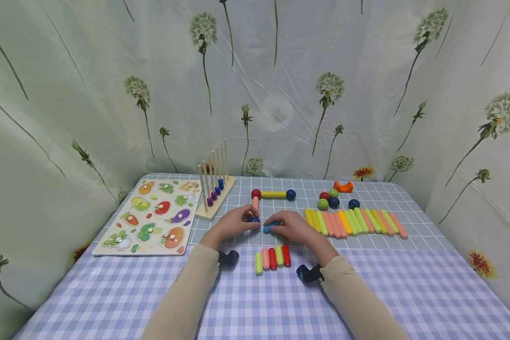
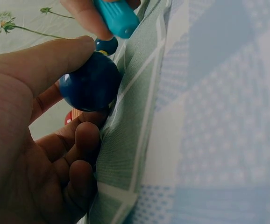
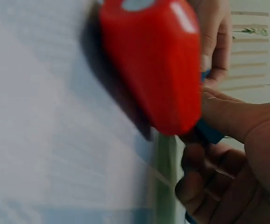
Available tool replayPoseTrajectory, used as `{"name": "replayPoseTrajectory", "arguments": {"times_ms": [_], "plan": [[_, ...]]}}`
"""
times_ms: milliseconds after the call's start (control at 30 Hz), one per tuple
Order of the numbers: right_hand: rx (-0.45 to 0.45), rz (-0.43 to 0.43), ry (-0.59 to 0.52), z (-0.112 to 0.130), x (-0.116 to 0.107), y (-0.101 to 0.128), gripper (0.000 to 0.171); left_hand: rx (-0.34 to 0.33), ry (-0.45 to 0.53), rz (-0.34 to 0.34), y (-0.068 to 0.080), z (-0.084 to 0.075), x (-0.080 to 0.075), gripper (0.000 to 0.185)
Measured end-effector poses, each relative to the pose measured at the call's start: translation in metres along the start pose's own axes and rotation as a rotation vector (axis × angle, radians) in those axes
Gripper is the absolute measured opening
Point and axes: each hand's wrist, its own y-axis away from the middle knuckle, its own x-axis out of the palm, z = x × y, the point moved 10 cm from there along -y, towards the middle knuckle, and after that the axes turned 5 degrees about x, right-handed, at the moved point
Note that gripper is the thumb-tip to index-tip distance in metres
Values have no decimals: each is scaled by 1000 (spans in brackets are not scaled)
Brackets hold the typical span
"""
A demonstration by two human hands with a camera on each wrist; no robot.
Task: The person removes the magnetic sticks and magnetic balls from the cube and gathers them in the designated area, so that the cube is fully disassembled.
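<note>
My left hand pinches a dark blue ball between thumb and fingers, low over the grey mat. A pink stick runs from near this ball back to a red ball. A yellow stick links that red ball to another dark blue ball. Just right of the left hand, my right hand grips a light blue ridged stick. In the left wrist view the tip of the light blue stick stands apart from the held ball.
Nearer me lie several short sticks, red, pink and green. To the right are a row of sticks, loose balls and an orange piece. A vegetable puzzle board and a pegged wooden stand are at left.
</note>
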Motion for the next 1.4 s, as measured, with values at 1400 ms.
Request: {"name": "replayPoseTrajectory", "arguments": {"times_ms": [1400], "plan": [[215,513,-43,-33,7,48,13,-5,-5,-13,1,-1,-1,23]]}}
